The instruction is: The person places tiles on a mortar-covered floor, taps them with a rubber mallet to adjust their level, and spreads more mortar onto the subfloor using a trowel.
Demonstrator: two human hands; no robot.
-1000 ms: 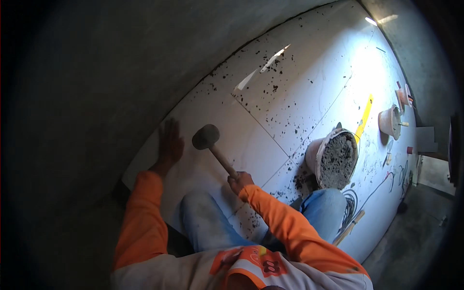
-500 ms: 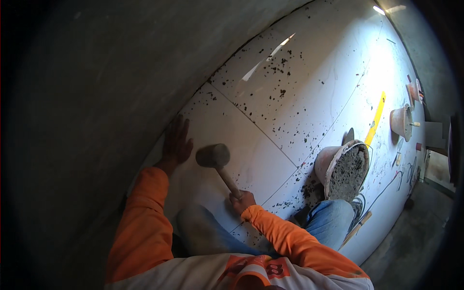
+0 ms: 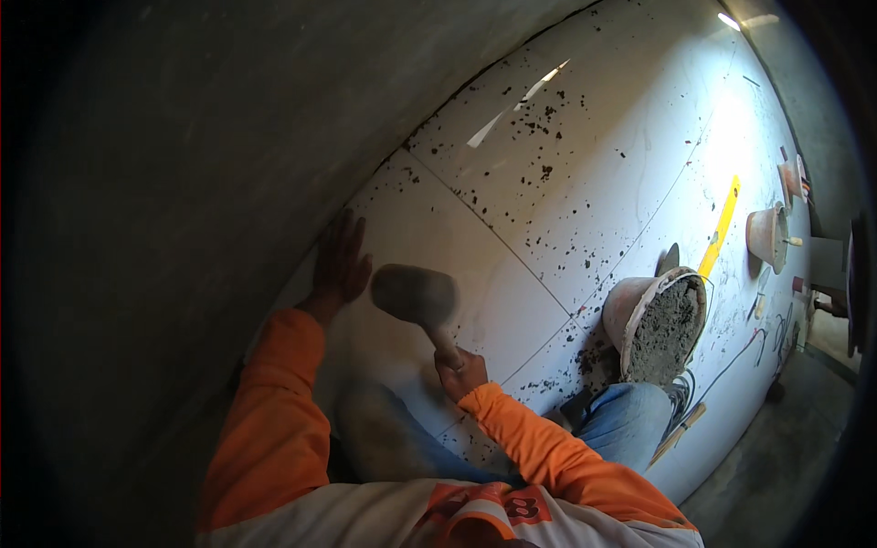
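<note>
My right hand (image 3: 462, 374) is wrapped round the wooden handle of a mallet (image 3: 414, 294) with a dark, thick head. The head is a little blurred and hangs above a large pale floor tile (image 3: 498, 301). My left hand (image 3: 342, 260) lies on the same tile near the wall, its fingers stretched out and holding nothing. To the right of my knee, a bucket (image 3: 665, 324) full of grey mortar leans toward me. The blade of a trowel (image 3: 670, 259) shows behind its rim.
A dark wall (image 3: 183, 183) runs along my left. Mortar crumbs (image 3: 546, 171) litter the tiles ahead. A yellow level (image 3: 722, 228) lies beyond the bucket. Farther right are a smaller bucket (image 3: 766, 236), cables (image 3: 731, 370) and a wooden-handled brush (image 3: 681, 431).
The mallet's head has risen toward me and looks larger, with my right hand slightly higher. My left hand stays on the tile. The whole view has shifted slightly.
</note>
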